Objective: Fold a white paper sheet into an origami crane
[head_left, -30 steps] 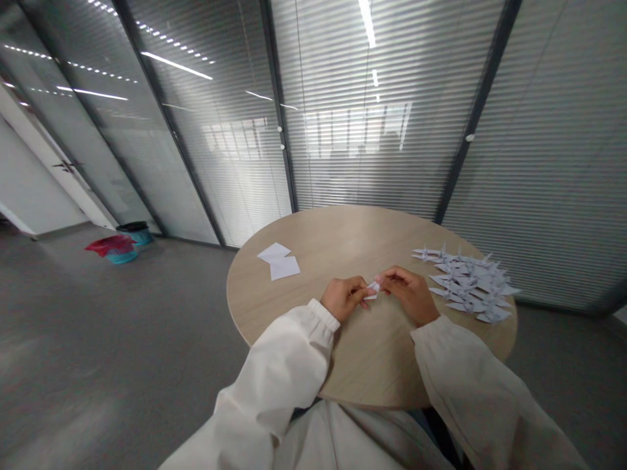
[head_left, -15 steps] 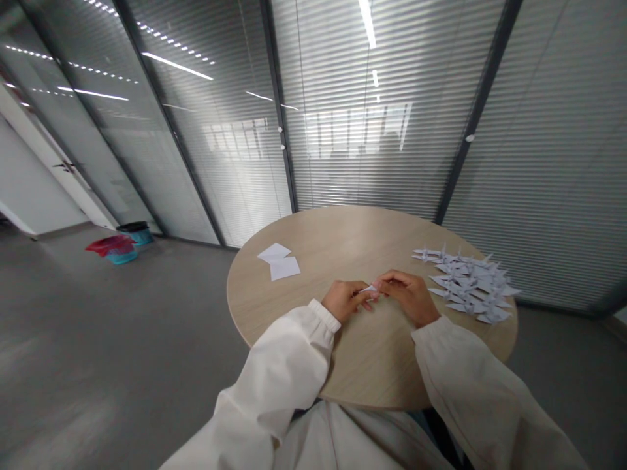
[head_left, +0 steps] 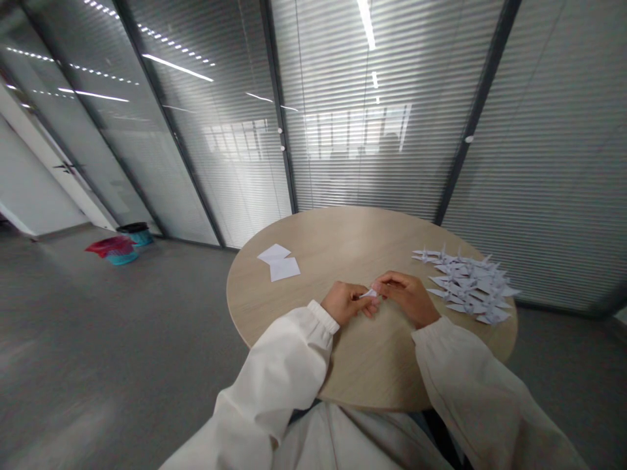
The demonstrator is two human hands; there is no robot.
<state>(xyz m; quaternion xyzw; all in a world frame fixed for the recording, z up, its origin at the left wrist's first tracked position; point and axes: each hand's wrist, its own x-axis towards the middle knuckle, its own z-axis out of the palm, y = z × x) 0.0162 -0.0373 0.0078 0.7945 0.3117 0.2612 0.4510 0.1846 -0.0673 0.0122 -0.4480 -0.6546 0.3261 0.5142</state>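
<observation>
Round pale wood-grain table (head_left: 313, 235): spiky heap of paper cranes (head_left: 467, 284) right, flat white paper squares (head_left: 278, 262) left; left hand (head_left: 343, 303) and right hand (head_left: 406, 299) both pinch a small folded paper (head_left: 368, 294).

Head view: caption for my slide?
Left hand and right hand pinch folded paper over a round table near paper cranes.

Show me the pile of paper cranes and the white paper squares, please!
Pile of paper cranes (head_left: 470, 284): head view, middle of the pile.
White paper squares (head_left: 284, 268): head view, middle of the nearer square.
</observation>
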